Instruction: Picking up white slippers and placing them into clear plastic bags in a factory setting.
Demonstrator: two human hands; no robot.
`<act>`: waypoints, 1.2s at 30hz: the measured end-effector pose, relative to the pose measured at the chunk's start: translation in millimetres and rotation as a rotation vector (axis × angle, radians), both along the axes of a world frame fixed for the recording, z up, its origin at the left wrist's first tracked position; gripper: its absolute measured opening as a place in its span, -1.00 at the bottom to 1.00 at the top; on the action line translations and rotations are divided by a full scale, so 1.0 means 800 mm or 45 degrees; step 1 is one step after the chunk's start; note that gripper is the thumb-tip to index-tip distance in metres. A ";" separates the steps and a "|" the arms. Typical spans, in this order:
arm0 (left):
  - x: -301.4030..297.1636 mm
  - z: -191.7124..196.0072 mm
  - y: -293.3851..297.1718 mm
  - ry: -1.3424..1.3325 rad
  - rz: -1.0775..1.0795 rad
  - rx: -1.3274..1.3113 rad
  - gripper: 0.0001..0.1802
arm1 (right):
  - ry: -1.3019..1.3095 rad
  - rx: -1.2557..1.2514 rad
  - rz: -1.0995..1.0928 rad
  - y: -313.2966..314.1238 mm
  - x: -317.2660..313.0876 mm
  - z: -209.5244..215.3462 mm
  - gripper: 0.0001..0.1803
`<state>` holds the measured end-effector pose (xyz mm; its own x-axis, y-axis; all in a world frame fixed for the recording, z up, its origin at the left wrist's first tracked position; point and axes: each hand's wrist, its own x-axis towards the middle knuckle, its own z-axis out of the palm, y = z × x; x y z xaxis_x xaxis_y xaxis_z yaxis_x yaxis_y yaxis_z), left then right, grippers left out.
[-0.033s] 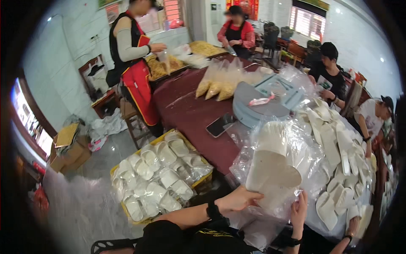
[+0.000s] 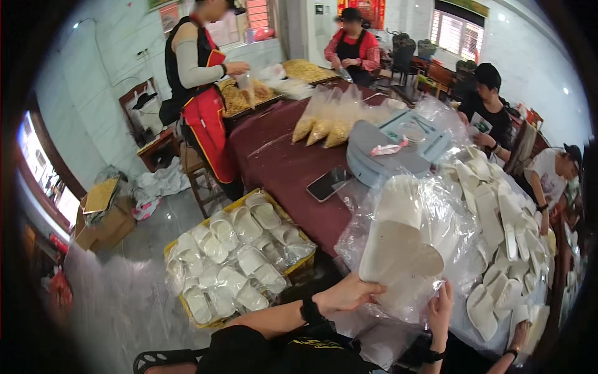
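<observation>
The left hand (image 2: 346, 294) clamps its fingers on a white slipper (image 2: 398, 246) inside a clear bag (image 2: 436, 218) at two o'clock, the right hand (image 2: 439, 306) gripping the bag's edge; bagging seems underway, needing a deeper push.

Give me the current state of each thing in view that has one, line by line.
Left hand: fingers gripping the lower edge of the clear plastic bag.
Right hand: fingers on the bag's right underside.
Clear plastic bag: open, crinkled, holding a white slipper.
White slipper: sole up, inside the bag.
Yellow crate: full of bagged white slippers.
Black smartphone: flat on the maroon table, screen dark.
</observation>
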<state>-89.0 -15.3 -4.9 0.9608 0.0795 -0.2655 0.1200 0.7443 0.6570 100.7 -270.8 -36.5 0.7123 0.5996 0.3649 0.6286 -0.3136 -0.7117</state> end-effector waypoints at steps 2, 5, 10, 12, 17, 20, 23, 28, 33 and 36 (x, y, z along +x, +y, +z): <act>-0.038 -0.025 0.016 -0.177 0.148 0.436 -0.49 | -0.021 -0.087 0.030 0.011 0.008 -0.001 -0.50; -0.092 0.081 0.038 0.293 0.227 0.916 -0.46 | 0.128 -0.122 -0.012 0.022 0.005 0.018 -0.48; -0.150 0.024 0.092 -0.147 0.999 0.103 -0.54 | -0.045 -0.086 -0.022 0.022 0.015 0.005 -0.50; -0.171 0.011 0.113 -0.135 1.145 0.130 -0.57 | -0.007 -0.106 -0.032 0.023 0.014 0.006 -0.50; -0.237 -0.058 0.163 0.032 1.622 0.008 -0.66 | -0.001 -0.148 -0.027 0.020 0.017 0.007 -0.50; -0.278 -0.114 0.158 0.056 1.652 -0.015 -0.70 | -0.009 -0.147 -0.026 0.023 0.013 0.014 -0.50; -0.298 -0.164 0.128 0.259 1.692 -0.030 -0.77 | 0.115 -0.158 -0.068 0.021 0.008 0.021 -0.51; -0.382 -0.319 0.107 0.495 1.641 -0.559 -0.70 | -0.003 -0.148 0.030 0.028 0.010 0.018 -0.50; -0.361 -0.288 0.094 0.479 1.364 -0.447 -0.58 | -0.039 -0.164 0.015 0.019 0.013 0.009 -0.49; -0.371 -0.263 0.091 0.747 1.231 -0.460 -0.37 | -0.035 -0.148 0.012 0.022 0.011 0.010 -0.49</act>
